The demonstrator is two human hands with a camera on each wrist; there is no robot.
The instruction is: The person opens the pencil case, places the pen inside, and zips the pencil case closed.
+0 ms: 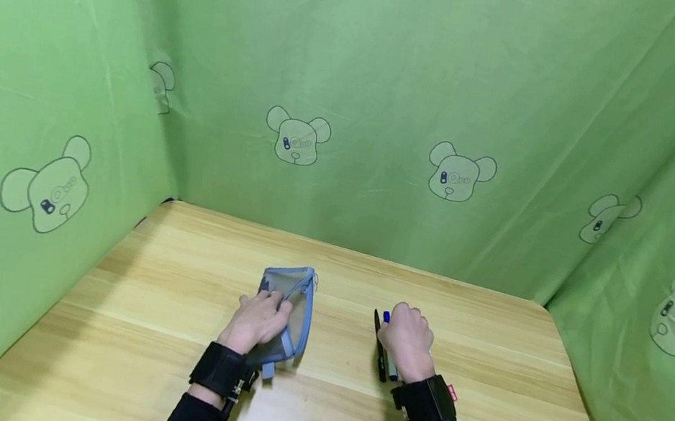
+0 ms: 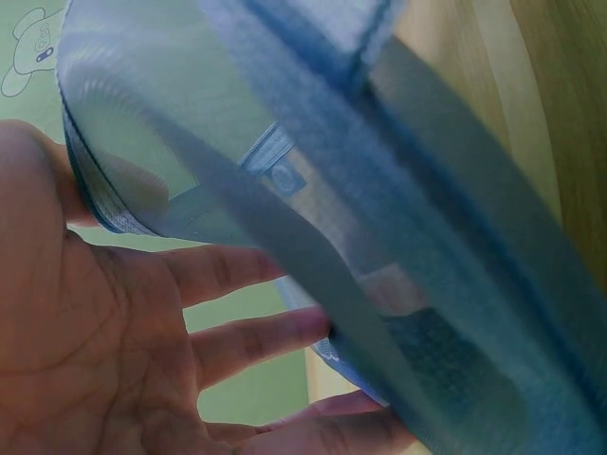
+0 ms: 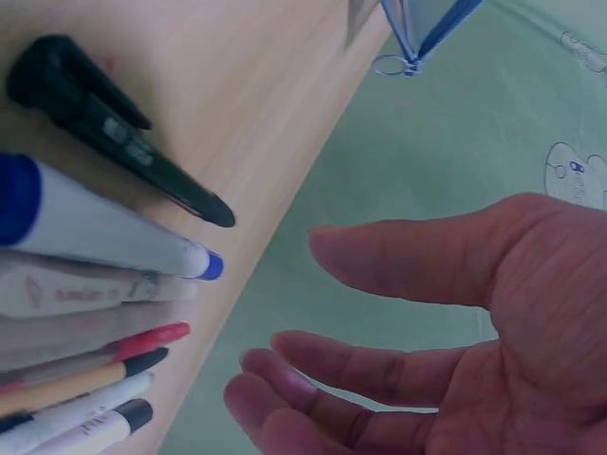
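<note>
A blue-grey mesh pencil case (image 1: 300,314) lies on the table at centre left. My left hand (image 1: 256,318) is on it; in the left wrist view, the thumb shows through the mesh and the fingertips meet the blue trim (image 2: 356,322). To the right, my right hand (image 1: 407,334) is over a row of pens. Its thumb and fingers are bent and apart in the right wrist view, with nothing between them. A black marker (image 3: 123,133) lies beside a white marker with blue ends (image 3: 114,213). Below them in that view are several slimmer pens, one red-tipped (image 3: 156,339).
The light wooden table (image 1: 328,405) has its back edge against a green curtain (image 1: 394,51) printed with bear heads. Curtain also hangs along both sides. A small fabric tab (image 1: 268,372) sticks out from the case's near end.
</note>
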